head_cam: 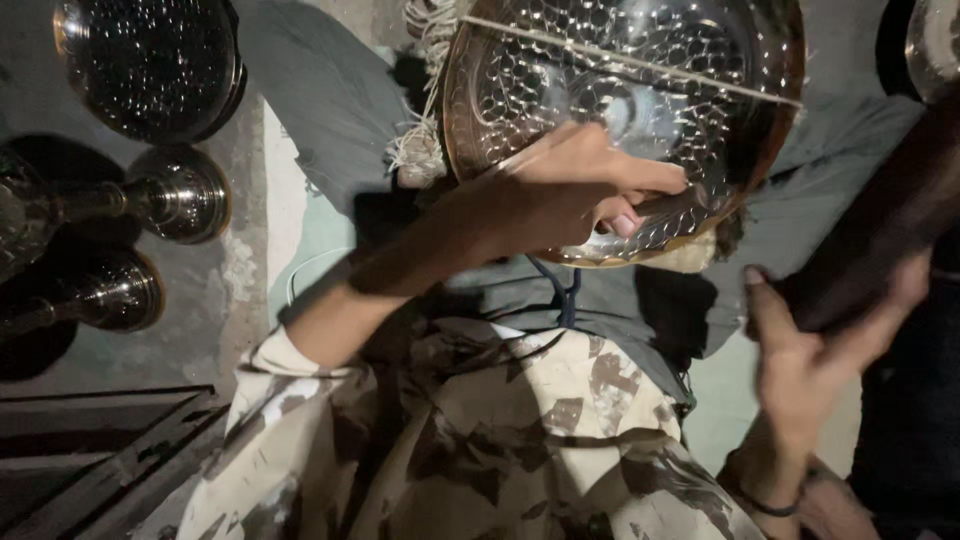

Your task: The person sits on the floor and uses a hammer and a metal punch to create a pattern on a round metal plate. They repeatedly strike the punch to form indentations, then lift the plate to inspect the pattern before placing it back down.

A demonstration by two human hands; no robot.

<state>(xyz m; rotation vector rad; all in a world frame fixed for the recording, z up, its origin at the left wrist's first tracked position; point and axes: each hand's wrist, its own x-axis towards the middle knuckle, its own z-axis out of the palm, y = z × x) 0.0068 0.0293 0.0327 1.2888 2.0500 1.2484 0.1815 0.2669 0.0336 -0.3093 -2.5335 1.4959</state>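
We are pinching the lower rim of a round, hammered copper-coloured metal tray (620, 110) with the left hand (560, 190), fingers curled closed, tray resting on grey cloth (330, 110). Right hand (800, 370) is gripping a dark blurred bar (880, 240). Dimpling is already covering the visible face; remaining work we cannot tell.

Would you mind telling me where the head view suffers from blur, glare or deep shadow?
Head view: the right hand is smeared by motion blur; the left hand is sharper; glare sparkles on the embossed metal tray; the brass stands at left sit in deep shadow.
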